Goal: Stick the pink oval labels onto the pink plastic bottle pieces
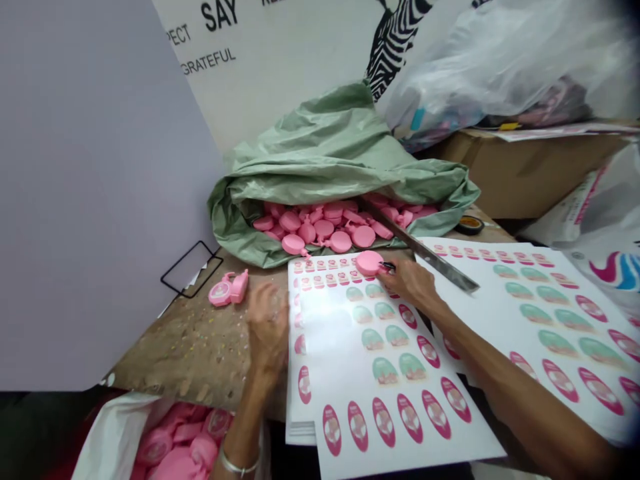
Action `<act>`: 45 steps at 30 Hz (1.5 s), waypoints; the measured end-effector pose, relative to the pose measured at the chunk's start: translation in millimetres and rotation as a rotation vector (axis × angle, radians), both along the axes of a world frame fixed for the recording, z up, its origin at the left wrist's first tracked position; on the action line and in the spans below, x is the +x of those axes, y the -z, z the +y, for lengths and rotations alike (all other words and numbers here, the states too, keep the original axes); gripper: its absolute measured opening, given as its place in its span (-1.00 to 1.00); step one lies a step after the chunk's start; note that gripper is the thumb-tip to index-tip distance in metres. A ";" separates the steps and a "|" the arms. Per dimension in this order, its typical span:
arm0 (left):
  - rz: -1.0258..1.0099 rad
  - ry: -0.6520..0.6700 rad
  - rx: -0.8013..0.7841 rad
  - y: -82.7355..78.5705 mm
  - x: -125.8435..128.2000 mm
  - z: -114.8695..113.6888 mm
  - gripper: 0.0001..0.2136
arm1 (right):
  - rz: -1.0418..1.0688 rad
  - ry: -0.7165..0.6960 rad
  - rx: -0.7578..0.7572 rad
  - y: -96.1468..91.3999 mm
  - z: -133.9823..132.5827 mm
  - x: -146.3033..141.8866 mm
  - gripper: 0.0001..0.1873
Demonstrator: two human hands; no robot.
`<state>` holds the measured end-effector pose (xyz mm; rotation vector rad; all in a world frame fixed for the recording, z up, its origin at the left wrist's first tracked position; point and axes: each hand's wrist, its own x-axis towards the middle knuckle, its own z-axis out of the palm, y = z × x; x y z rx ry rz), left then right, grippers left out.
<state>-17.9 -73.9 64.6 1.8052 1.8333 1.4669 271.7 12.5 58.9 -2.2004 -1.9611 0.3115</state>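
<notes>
My right hand (pixel 407 283) has its fingers closed at the edge of a round pink plastic piece (pixel 370 262), over the top of a sticker sheet (pixel 330 353). A small dark object (pixel 387 266) shows at those fingertips; its kind is unclear. My left hand (pixel 267 320) is blurred by motion at the left edge of the sheets, and its fingers cannot be made out clearly. Just left of it, pink plastic pieces (pixel 229 289) lie on the brown table (pixel 200 350), one bearing a round sticker.
A green sack (pixel 320 147) gapes open at the back, full of pink pieces. A metal ruler (pixel 425 253) slants out of it over more sticker sheets (pixel 510 320). Black tape (pixel 469 225) lies behind. Below the table's front edge, a white bag (pixel 117 433) holds pink pieces.
</notes>
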 end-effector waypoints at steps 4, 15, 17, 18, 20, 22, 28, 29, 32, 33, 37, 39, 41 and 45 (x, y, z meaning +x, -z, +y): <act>-0.157 0.326 -0.150 -8.1 36.3 -5.4 -0.67 | 0.035 -0.424 0.206 -19.5 -23.0 3.3 -0.72; -0.706 0.645 -0.915 -5.3 46.8 -44.5 -0.72 | 0.408 -0.553 0.014 -39.9 -99.2 -8.7 -0.57; -0.903 0.475 -0.926 1.1 42.5 -50.0 -0.67 | 0.236 -0.152 0.013 -24.9 -109.3 6.1 -0.44; -0.982 0.397 -0.912 2.6 41.4 -52.0 -0.64 | 0.136 -0.014 -0.021 -18.1 -115.1 12.2 -0.41; -1.131 0.293 -0.869 2.4 42.1 -54.4 -0.57 | 0.015 0.087 -0.104 -8.1 -125.0 21.0 -0.43; -1.243 0.251 -0.811 0.3 45.8 -55.1 -0.56 | 0.023 0.088 -0.126 -4.5 -127.6 29.6 -0.47; -1.258 0.248 -0.837 2.5 49.6 -55.6 -0.42 | -0.156 0.365 -0.048 -19.8 -78.7 89.2 -0.48; -1.257 0.255 -0.842 4.2 48.5 -55.6 -0.41 | -0.163 0.349 -0.067 -21.5 -68.1 96.8 -0.56; -1.270 0.276 -0.836 8.3 45.9 -55.7 -0.46 | -0.142 0.248 -0.074 -18.0 -44.6 97.4 -0.66; -1.277 0.284 -0.822 8.8 45.7 -55.7 -0.48 | -0.135 0.210 -0.059 -14.2 -40.0 91.1 -0.65; -1.296 0.315 -0.789 6.4 47.5 -55.7 -0.56 | -0.111 0.071 -0.058 2.4 -30.5 58.1 -0.68; -1.287 0.310 -0.799 4.6 48.5 -55.7 -0.55 | -0.122 0.053 -0.058 4.5 -30.0 47.9 -0.71; -1.279 0.303 -0.804 3.8 48.4 -55.8 -0.52 | -0.150 0.079 -0.025 1.5 -34.3 43.5 -0.65; -1.289 0.357 -0.769 7.4 45.2 -56.2 -0.51 | -0.134 0.094 -0.039 -7.4 -57.5 35.5 -0.45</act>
